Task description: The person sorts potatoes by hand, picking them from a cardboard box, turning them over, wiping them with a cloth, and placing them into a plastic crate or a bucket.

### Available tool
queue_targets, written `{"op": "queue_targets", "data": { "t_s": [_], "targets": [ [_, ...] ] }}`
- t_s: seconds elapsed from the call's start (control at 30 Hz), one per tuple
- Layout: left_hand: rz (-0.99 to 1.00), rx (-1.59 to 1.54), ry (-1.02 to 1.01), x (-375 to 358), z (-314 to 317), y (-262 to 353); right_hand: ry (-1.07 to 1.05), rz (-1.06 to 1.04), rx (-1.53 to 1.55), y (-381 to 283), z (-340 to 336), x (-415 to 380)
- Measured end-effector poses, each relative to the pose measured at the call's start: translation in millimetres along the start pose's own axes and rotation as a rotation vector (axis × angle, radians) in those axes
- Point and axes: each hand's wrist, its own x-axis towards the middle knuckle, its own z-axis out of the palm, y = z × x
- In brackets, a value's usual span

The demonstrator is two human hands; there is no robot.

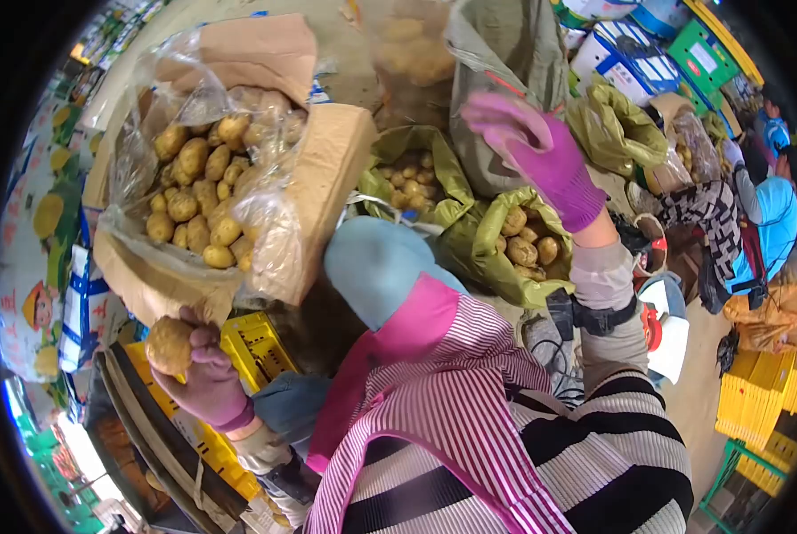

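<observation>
My left hand [207,374], in a purple-pink glove, holds a large potato [170,345] over the edge of a yellow crate [260,351]. My right hand [528,142], gloved alike, is raised with its fingers apart and nothing in it, in front of a grey-green sack [510,53]. An open cardboard box [327,196] lined with clear plastic holds many potatoes [198,191] at the upper left. Below my right hand, a green sack [479,249] contains potatoes [525,238]. Another green sack [452,178] with smaller potatoes [407,181] stands between the box and my right hand.
My knee [376,267] is beside the box. At the upper right are an open green bag [617,129] and blue-white boxes [626,58]. A person in blue [772,227] is at the right, above stacked yellow crates [755,396]. Printed sacks [38,231] line the left.
</observation>
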Motion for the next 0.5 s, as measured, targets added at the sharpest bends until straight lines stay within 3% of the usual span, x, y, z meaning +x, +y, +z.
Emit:
{"op": "queue_targets", "data": {
  "t_s": [0.1,0.2,0.3,0.37,0.43,0.5],
  "targets": [
    [0.021,0.092,-0.005,3.3,1.0,1.2,0.075,0.358,-0.166,54.5,-43.3,-72.4],
    [0.017,0.192,-0.015,4.8,4.7,9.6,0.003,0.798,0.188,88.6,-73.8,-137.8],
    [0.006,0.333,-0.033,9.7,9.9,11.5,-0.024,1.068,0.158,130.0,-136.7,-213.4],
    [-0.002,0.321,-0.03,16.7,16.5,-1.7,-0.22,1.361,0.546,171.7,-179.4,-280.5],
    [-0.009,0.323,-0.028,18.4,20.2,-14.9,-0.351,1.829,-0.039,159.4,-171.1,-301.8],
    [-0.021,0.325,-0.039,20.1,20.3,-27.9,-0.638,1.8,-0.401,198.8,-155.5,-354.5]
  ]
}}
